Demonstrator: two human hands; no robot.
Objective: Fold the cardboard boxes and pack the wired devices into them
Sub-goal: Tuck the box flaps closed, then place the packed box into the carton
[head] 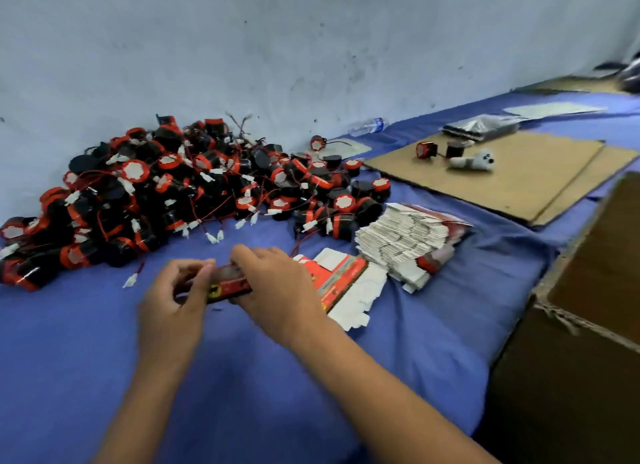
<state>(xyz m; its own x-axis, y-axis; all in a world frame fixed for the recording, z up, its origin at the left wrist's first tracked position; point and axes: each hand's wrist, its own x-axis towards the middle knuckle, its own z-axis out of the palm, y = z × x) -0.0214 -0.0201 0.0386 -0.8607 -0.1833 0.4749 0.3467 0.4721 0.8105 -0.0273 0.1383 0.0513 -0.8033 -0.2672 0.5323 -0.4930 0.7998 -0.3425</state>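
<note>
Both hands at near centre on blue cloth: left hand (173, 290) and right hand (273, 283) each pinch an end of a red carton (228, 283). Thin card, light, creases easily; hold by edges. Devices pile (194, 193) far left, flat blanks (408, 242) right.

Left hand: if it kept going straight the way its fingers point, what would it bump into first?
The left hand already grips the red box; beyond that, probably the right hand, though depth is unclear.
</note>
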